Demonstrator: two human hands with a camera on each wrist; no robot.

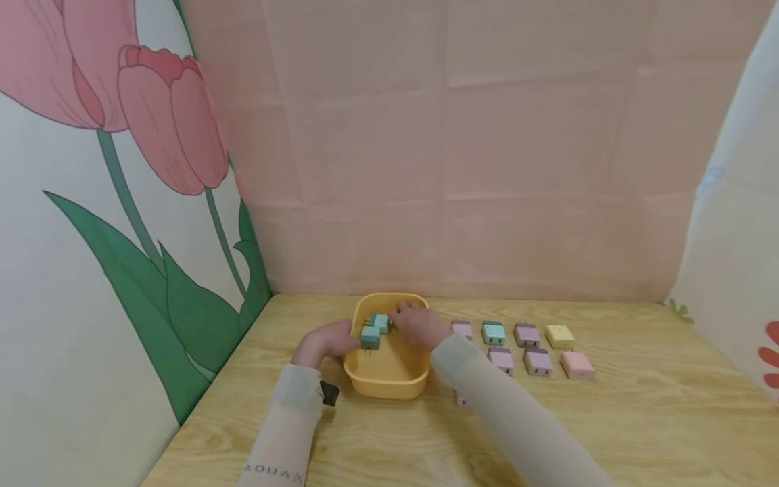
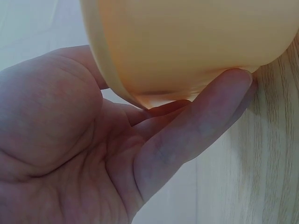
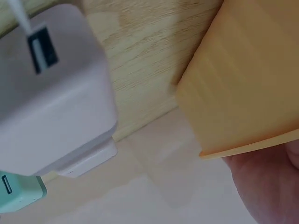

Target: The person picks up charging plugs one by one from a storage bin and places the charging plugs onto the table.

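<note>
A yellow plastic basket [image 1: 389, 389] stands on the table, two teal charger plugs [image 1: 370, 337] lying inside near its left wall. My left hand [image 1: 331, 340] grips the basket's left side, fingers against the outer wall [image 2: 196, 42] in the left wrist view. Over the right rim reaches my right hand [image 1: 420, 326], its fingertips down inside beside the farther teal plug. Whether those fingertips pinch anything is hidden. In the right wrist view, a pale purple charger plug [image 3: 60, 93] looms close, outside the basket wall [image 3: 243, 84].
Right of the basket, several charger plugs sit in loose rows: a teal one [image 1: 493, 332], a yellow one [image 1: 560, 336], a pink one [image 1: 577, 365] and purple ones [image 1: 538, 362]. My right forearm partly covers some. A pink cloth wall [image 1: 487, 203] rises behind the table.
</note>
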